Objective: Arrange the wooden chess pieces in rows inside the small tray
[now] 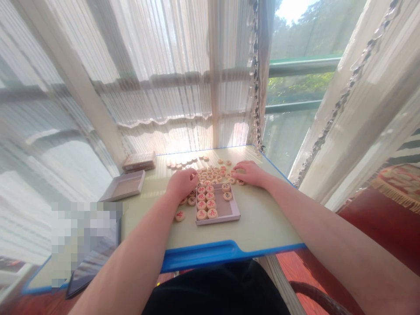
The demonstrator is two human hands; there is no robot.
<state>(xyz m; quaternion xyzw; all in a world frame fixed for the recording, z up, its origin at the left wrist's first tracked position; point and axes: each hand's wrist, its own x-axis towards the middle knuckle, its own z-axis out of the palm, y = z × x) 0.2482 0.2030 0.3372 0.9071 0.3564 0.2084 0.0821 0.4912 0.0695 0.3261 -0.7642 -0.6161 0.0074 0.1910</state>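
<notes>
A shallow box [219, 218] stands on the table in front of me. Two columns of round xiangqi pieces with red characters [206, 203] fill its left part, and two pieces with black characters [226, 191] sit at its upper right. Beyond it spreads a loose pile of pieces [215, 176]. My left hand [182, 183] is at the pile's left side by the box corner, fingers curled in; what they hold is hidden. My right hand [251, 173] rests at the pile's right edge, fingers apart, touching or just above pieces there.
An empty box tray [126, 186] and a stacked flat box [139, 160] lie at the table's left. Nearer stands a partly blurred tablet-like device [95, 253]. One red-marked piece [179, 215] lies left of the box. Curtains [170, 87] hang behind the blue-edged table [262, 223].
</notes>
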